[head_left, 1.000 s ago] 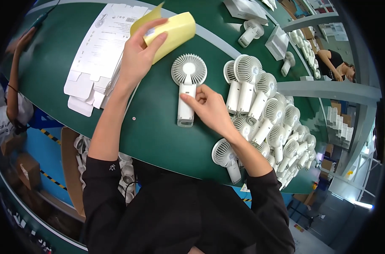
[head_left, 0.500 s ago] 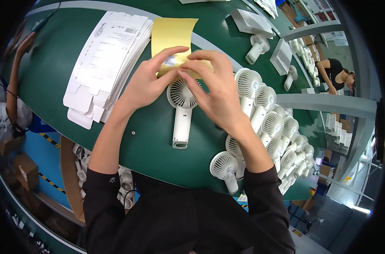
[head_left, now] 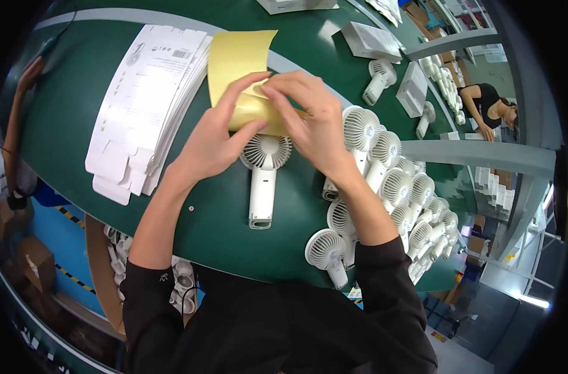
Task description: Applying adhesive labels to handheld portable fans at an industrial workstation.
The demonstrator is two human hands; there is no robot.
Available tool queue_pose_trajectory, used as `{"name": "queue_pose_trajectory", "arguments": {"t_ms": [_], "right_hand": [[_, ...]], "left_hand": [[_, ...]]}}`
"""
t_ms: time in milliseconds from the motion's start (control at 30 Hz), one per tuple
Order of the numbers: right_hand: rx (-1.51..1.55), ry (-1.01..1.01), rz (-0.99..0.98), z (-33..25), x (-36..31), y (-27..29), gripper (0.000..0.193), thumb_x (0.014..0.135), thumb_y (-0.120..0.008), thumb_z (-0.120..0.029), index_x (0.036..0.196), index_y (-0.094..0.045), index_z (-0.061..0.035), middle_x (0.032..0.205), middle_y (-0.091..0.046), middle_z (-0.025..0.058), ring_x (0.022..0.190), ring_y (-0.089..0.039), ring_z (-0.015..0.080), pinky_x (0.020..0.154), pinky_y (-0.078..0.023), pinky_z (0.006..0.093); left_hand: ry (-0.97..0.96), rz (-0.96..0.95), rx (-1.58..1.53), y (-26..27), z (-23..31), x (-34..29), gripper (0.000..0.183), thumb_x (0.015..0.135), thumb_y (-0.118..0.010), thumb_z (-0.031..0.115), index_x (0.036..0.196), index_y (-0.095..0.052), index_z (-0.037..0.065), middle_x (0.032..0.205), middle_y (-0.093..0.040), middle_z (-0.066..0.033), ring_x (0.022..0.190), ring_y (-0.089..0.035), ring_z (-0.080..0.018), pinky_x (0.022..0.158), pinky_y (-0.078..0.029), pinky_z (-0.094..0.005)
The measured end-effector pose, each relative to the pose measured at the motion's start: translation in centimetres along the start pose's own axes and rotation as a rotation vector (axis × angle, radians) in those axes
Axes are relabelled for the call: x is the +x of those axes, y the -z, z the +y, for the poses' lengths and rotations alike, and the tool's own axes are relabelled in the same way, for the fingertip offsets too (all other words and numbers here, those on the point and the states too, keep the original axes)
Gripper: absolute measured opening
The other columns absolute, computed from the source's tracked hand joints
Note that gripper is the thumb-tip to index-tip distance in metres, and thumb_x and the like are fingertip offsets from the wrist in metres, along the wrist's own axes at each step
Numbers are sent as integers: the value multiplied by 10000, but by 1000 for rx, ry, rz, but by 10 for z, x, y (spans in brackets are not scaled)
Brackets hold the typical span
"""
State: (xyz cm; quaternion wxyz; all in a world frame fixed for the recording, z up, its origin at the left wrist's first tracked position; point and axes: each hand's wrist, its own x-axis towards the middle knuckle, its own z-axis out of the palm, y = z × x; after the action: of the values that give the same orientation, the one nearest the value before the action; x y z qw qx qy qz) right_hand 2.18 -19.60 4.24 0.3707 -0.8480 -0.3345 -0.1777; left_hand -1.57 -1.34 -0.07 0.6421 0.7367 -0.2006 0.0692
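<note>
A yellow sheet (head_left: 239, 53), likely sticker backing paper, stands over the green table with its lower part curled toward me. My left hand (head_left: 216, 136) is closed on the curled part, thumb below and fingers above. My right hand (head_left: 314, 118) pinches at the sheet's right side, thumb and fingertips close together. Whether a sticker lies between those fingertips I cannot make out. Just below the sheet, a white handheld fan (head_left: 262, 193) lies on the table, its handle toward me and the top of its round grille hidden by the paper.
Flat white printed cartons (head_left: 146, 93) are stacked at left. Several white fans (head_left: 396, 187) crowd together at right. Beyond them are white boxes (head_left: 371, 42) and two more fans. A carton of white parts (head_left: 184, 280) stands below the table edge. Other people are at far left and right.
The white label seen between my hands is no longer visible. The sheet's lower part bulges further toward me over the fan. My right fingers have shifted slightly left along it.
</note>
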Motion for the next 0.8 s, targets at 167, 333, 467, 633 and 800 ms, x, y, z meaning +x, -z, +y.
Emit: {"name": "queue_pose_trajectory", "arguments": {"t_ms": [167, 333, 467, 633, 800], "right_hand": [[-323, 308, 129, 8, 6, 3, 249, 758, -808, -125, 989, -724, -86, 984, -673, 66, 884, -644, 274, 840, -497, 424], [-166, 72, 94, -1, 0, 0, 265, 806, -824, -185, 1021, -727, -64, 1025, -673, 89, 907, -641, 301, 870, -490, 403], [137, -208, 37, -1, -2, 2, 190, 868, -793, -138, 997, -722, -18, 1021, -676, 101, 919, -643, 293, 855, -506, 380], [225, -227, 76, -3, -8, 9, 149, 867, -788, -88, 956, -712, 5, 988, -676, 90, 848, -630, 215, 793, -513, 325], [385, -542, -115, -12, -41, 19, 117, 909, -750, -54, 989, -697, 13, 1023, -653, 52, 918, -604, 131, 838, -497, 272]], "left_hand": [[192, -80, -133, 1, -3, 0, 367, 987, -649, 88, 1336, -558, 20, 1174, -696, -111, 1060, -683, -199, 920, -526, -319], [244, -113, -152, 8, 0, 0, 397, 1003, -643, 75, 1378, -554, -17, 1169, -692, -95, 1055, -665, -146, 910, -523, -291], [151, -77, -84, 3, -3, -1, 353, 992, -643, 87, 1329, -604, -11, 1077, -739, -140, 945, -715, -199, 842, -537, -311], [31, -72, 74, 1, -13, -1, 319, 978, -640, 76, 1295, -649, 42, 1031, -749, -139, 880, -715, -270, 804, -547, -349], [24, -155, 327, 4, -20, -1, 310, 980, -664, 108, 1284, -685, 53, 1095, -730, -157, 965, -679, -316, 865, -528, -365]]}}
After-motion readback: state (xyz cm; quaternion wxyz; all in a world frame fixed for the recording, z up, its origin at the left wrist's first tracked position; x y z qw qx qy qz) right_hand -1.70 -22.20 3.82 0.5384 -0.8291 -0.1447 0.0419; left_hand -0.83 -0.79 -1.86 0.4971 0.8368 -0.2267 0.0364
